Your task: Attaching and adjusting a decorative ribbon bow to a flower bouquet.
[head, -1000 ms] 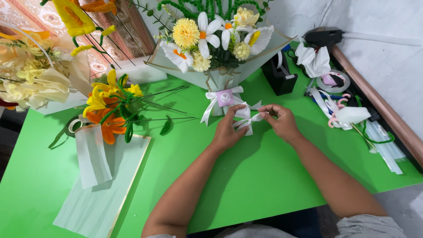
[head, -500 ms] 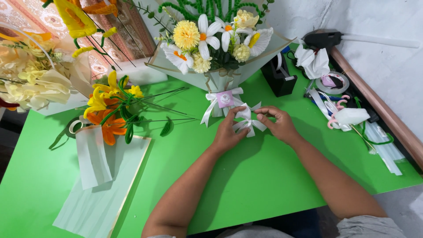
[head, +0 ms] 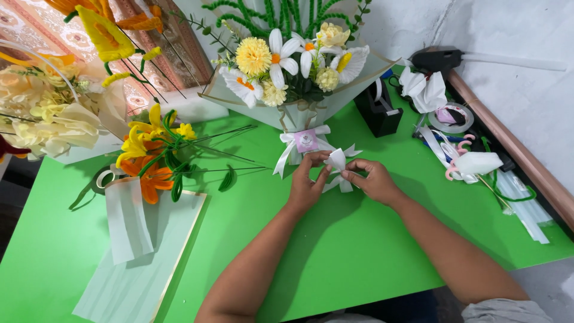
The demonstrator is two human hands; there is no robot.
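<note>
Both hands meet at the middle of the green table (head: 335, 251) on a small white ribbon bow (head: 339, 160). My left hand (head: 307, 184) pinches the bow's left side with its fingertips. My right hand (head: 372, 179) grips its right side and the tails below. Just behind the bow stands a wrapped bouquet (head: 293, 66) of yellow and white flowers, with a white ribbon and a round tag (head: 307, 141) tied around its neck.
Loose yellow and orange flowers (head: 152, 155) with green stems lie at left beside pale wrapping sheets (head: 140, 251). A black tape dispenser (head: 378, 107), a tape roll (head: 451, 118), ribbon pieces, a glue gun (head: 439, 58) and glue sticks (head: 526, 209) crowd the right edge by the wall.
The bow has shifted slightly between the fingers as both hands work it. The arms stay in about the same place.
</note>
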